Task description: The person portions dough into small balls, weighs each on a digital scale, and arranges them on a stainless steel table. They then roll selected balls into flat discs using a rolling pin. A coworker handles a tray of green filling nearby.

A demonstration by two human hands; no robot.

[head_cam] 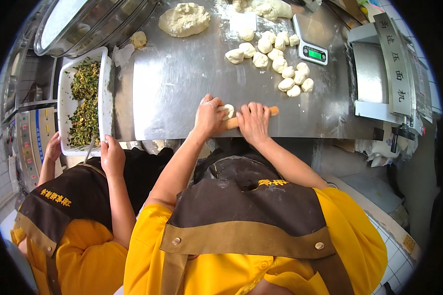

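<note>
A small piece of white dough lies at the front of the steel worktable. The fingers of my left hand hold its left side and cover part of it. Just in front of the dough is a wooden rolling pin, set at a slant. My right hand lies over its middle with the fingers curled on it, and the pin's right end sticks out beyond. The left end runs in under my left hand, so I cannot tell where it stops.
Several dough balls lie ahead to the right, beside a digital scale. A large dough lump sits at the back. To the left, a co-worker's hands hold a white tub of chopped filling. A dough-pressing machine stands right.
</note>
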